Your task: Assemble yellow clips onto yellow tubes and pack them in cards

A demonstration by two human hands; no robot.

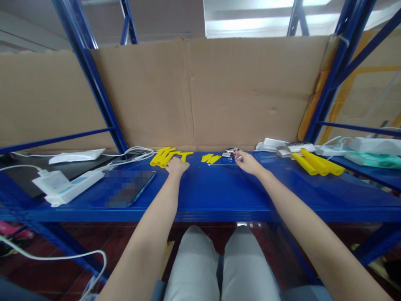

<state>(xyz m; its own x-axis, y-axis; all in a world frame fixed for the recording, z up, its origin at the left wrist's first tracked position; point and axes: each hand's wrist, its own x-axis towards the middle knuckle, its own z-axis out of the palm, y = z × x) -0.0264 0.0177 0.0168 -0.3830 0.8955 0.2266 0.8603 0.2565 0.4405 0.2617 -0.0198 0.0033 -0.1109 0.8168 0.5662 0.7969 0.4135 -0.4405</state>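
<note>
Yellow tubes (161,159) are clustered at the back of the blue shelf (206,192), apparently for easy reach by the left hand (177,166), which is half curled beside them; whether one is gripped cannot be told, its underside being hidden. Metallic-looking parts (229,153) are neared by the right hand (249,162), nearly pinched shut; its hold is indistinct.

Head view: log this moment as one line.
left hand: at yellow tubes, grip unclear | right hand: by small silvery parts, grip unclear | between: small yellow pieces | surface: blue shelf
</note>
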